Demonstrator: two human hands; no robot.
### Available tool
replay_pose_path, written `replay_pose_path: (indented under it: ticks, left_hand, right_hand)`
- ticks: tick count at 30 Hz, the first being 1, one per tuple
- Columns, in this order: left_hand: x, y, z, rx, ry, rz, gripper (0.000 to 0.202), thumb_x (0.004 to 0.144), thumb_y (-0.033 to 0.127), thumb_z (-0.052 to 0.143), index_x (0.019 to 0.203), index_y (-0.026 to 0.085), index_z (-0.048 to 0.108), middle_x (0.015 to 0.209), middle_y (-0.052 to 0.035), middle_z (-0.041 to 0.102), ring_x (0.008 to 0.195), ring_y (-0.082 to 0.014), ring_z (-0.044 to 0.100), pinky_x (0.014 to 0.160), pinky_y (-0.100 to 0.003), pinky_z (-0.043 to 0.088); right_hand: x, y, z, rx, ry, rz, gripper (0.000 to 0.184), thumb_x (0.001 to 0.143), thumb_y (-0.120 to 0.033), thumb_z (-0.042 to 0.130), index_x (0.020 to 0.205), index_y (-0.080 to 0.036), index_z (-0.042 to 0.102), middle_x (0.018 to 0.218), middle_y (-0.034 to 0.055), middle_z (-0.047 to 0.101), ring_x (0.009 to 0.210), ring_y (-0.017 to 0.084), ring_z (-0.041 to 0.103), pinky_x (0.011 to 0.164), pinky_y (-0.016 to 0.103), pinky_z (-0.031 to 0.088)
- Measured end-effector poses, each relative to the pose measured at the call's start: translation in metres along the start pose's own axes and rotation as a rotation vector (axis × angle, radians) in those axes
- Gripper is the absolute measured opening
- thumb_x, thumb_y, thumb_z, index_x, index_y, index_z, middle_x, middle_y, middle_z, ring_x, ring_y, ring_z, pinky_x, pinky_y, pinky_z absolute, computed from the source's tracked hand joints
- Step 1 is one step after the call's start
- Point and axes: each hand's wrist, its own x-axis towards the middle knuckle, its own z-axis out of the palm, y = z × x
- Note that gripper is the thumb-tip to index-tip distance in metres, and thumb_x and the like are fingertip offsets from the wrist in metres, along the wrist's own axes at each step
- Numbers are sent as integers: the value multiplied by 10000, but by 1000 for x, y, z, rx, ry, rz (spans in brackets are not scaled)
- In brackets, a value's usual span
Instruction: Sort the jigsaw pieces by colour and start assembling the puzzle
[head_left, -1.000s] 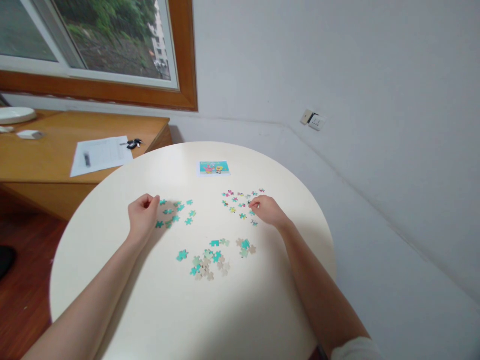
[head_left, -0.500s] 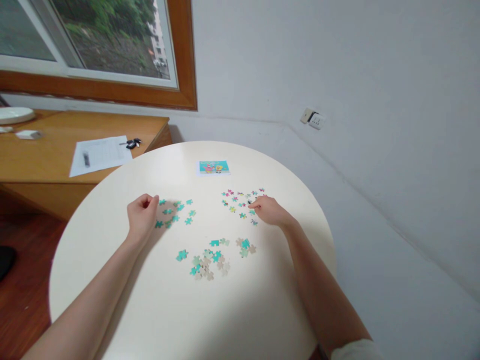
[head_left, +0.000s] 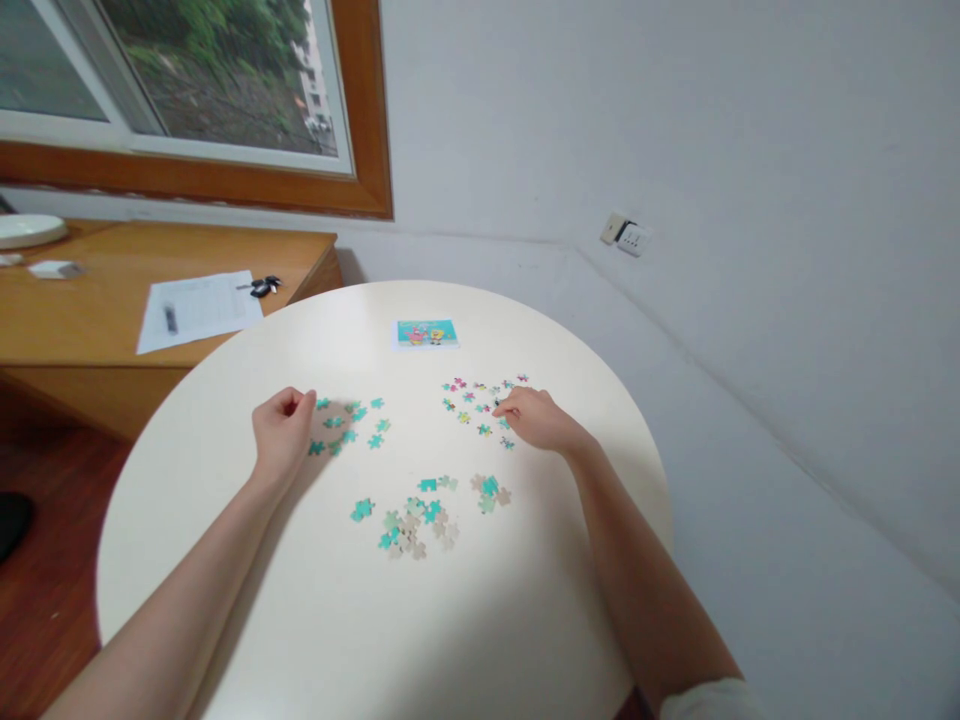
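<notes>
My left hand (head_left: pixel 282 432) is held in a loose fist at the left, thumb against the curled forefinger. Anything inside it is hidden. Beside it lies a loose group of teal puzzle pieces (head_left: pixel 349 436). My right hand (head_left: pixel 534 416) is over the right-hand group of multicoloured puzzle pieces (head_left: pixel 464 417), fingers curled and forefinger tip reaching down among them. Whether a piece is between its fingertips I cannot make out. Nearer to me, a heap of teal and beige-backed puzzle pieces (head_left: pixel 413 521) lies partly overlapping, with a smaller cluster of puzzle pieces (head_left: pixel 490 490) to its right.
A small picture card (head_left: pixel 427 334) with cartoon figures lies at the far side of the round white table (head_left: pixel 315 620). A wooden desk (head_left: pixel 97 310) at the left carries a paper sheet (head_left: pixel 202 308) and keys (head_left: pixel 264 287). A wall (head_left: pixel 750 250) borders the right.
Both hands keep almost the same place and shape. The puzzle pieces show no visible movement; only the view has shifted slightly.
</notes>
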Motion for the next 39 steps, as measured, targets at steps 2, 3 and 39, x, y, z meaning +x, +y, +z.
replay_pose_path:
  ticks: [2, 3, 39]
  left_hand:
    - [0, 1, 0, 0, -5, 3, 309, 680, 307, 548, 460, 204, 357, 430, 65, 288, 469, -92, 262, 475, -251, 231]
    - [0, 1, 0, 1, -6, 3, 310, 677, 310, 547, 457, 204, 356, 429, 64, 290, 468, -91, 262, 475, -250, 230]
    - [-32, 23, 13, 146, -656, 303, 226, 799, 316, 490, 663, 164, 586, 589, 3, 548, 561, -111, 438, 559, -248, 336]
  right_hand:
    - [0, -2, 0, 61, 3, -54, 327, 822, -81, 437, 921, -186, 730, 969, 66, 694, 868, 160, 604, 841, 269, 396]
    - [0, -4, 0, 101, -2, -93, 302, 821, -92, 453, 928, -173, 723, 963, 71, 685, 840, 154, 597, 822, 265, 405]
    - [-6, -69, 28, 483, -257, -279, 67, 733, -108, 615, 714, -171, 616, 668, -6, 636, 657, 124, 598, 648, 231, 442]
